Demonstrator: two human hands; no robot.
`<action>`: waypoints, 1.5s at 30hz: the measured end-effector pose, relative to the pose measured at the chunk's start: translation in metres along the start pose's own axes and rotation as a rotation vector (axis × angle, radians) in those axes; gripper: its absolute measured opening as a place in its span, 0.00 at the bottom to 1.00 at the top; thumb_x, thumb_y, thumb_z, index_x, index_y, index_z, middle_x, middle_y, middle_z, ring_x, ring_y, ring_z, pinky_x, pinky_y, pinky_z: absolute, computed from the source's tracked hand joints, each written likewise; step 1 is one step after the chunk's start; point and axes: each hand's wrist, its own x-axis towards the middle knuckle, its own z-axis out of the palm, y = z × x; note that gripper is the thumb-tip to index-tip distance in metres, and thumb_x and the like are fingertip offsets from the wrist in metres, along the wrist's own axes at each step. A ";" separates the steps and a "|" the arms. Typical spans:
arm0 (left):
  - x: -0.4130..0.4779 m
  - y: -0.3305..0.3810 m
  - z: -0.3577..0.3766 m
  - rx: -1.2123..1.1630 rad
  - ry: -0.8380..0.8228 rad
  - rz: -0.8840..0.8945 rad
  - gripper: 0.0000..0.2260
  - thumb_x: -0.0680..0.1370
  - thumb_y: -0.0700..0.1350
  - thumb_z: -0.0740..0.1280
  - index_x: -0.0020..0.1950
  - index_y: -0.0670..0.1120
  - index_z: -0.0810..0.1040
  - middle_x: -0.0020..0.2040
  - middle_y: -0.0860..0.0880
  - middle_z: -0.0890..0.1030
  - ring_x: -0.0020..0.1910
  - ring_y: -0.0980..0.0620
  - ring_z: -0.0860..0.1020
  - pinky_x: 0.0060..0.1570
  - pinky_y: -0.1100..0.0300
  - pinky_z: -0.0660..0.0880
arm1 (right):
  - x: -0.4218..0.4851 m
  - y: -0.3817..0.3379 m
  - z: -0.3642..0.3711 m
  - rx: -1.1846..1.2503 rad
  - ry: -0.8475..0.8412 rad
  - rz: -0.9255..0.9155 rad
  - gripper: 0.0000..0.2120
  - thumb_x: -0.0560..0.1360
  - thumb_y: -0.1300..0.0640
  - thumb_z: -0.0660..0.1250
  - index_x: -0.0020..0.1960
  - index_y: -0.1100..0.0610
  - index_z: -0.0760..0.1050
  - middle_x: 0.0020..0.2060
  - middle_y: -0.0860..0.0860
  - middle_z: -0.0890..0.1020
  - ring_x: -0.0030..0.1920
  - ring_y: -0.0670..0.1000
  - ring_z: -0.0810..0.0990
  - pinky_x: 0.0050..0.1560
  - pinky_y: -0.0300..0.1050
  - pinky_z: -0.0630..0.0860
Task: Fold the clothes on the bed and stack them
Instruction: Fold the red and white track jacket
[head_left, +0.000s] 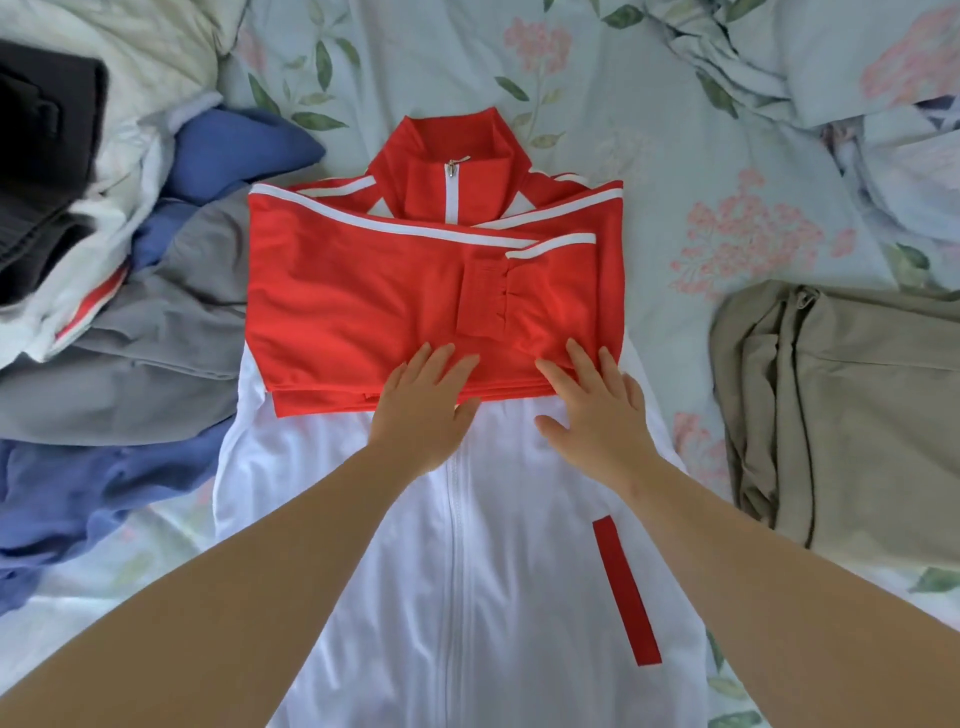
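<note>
A red and white zip jacket (483, 571) lies face up in the middle of the bed, collar at the far end. Its two red sleeves (363, 301) are folded across the chest, one over the other. My left hand (423, 405) lies flat on the lower edge of the folded sleeves, fingers straight. My right hand (597, 410) presses flat on the same edge just to the right, fingers spread. Neither hand holds anything.
A heap of unfolded clothes (130, 332) in grey, blue, white and black fills the left side. A folded khaki garment (852, 415) lies at the right. A rumpled floral quilt (831, 67) bunches at the far right. The floral sheet (675, 208) shows around the jacket.
</note>
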 end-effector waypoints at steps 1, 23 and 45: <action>-0.011 0.002 0.007 0.068 0.004 0.036 0.22 0.81 0.52 0.56 0.76 0.52 0.60 0.77 0.48 0.58 0.77 0.46 0.53 0.73 0.50 0.52 | -0.010 0.002 0.005 -0.025 -0.012 -0.017 0.30 0.78 0.46 0.58 0.76 0.42 0.48 0.77 0.47 0.43 0.77 0.56 0.40 0.74 0.56 0.44; -0.282 -0.012 0.130 0.302 -0.208 0.405 0.34 0.69 0.67 0.55 0.72 0.51 0.64 0.72 0.42 0.66 0.72 0.41 0.59 0.67 0.43 0.57 | -0.242 -0.006 0.167 -0.276 0.046 -0.326 0.39 0.61 0.37 0.74 0.67 0.48 0.66 0.69 0.57 0.68 0.68 0.64 0.66 0.60 0.66 0.69; -0.284 -0.036 0.109 0.369 -0.180 0.379 0.39 0.56 0.48 0.80 0.63 0.47 0.68 0.63 0.42 0.77 0.57 0.41 0.78 0.49 0.48 0.78 | -0.227 -0.001 0.147 -0.214 0.151 -0.462 0.19 0.67 0.52 0.56 0.51 0.54 0.81 0.48 0.50 0.84 0.50 0.57 0.83 0.34 0.48 0.81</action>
